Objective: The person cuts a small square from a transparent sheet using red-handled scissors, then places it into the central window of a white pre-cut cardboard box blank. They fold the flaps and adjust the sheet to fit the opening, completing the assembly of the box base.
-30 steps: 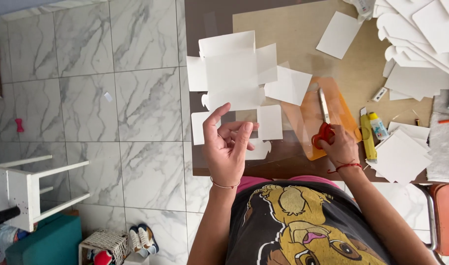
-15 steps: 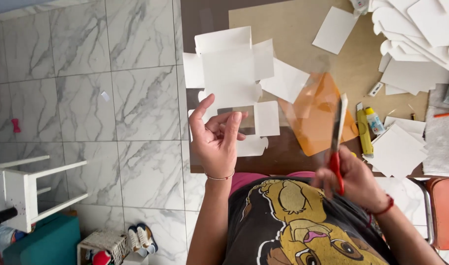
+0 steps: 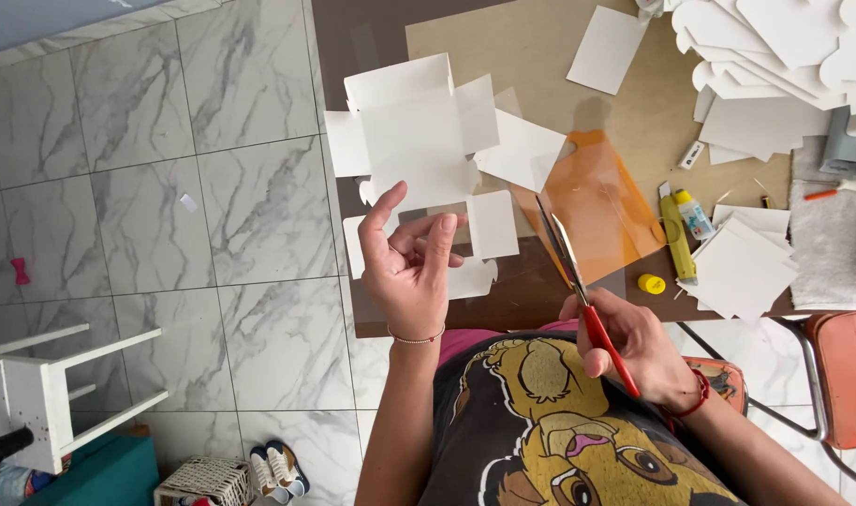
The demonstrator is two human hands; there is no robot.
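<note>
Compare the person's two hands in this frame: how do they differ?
The right hand grips red-handled scissors with the blades slightly parted, pointing up over the table; the left hand is raised with curled fingers and holds nothing I can make out. The right hand sits near the body, the left before the white card cutout. Each wrist carries a bracelet.

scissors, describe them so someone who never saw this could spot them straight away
Start at the brown table and drop to its near edge, where the right hand is raised. The scissors are in that hand, blades open and pointing up toward the orange sheet. Their red handles set them apart from the yellow cutter lying flat nearby.
</note>
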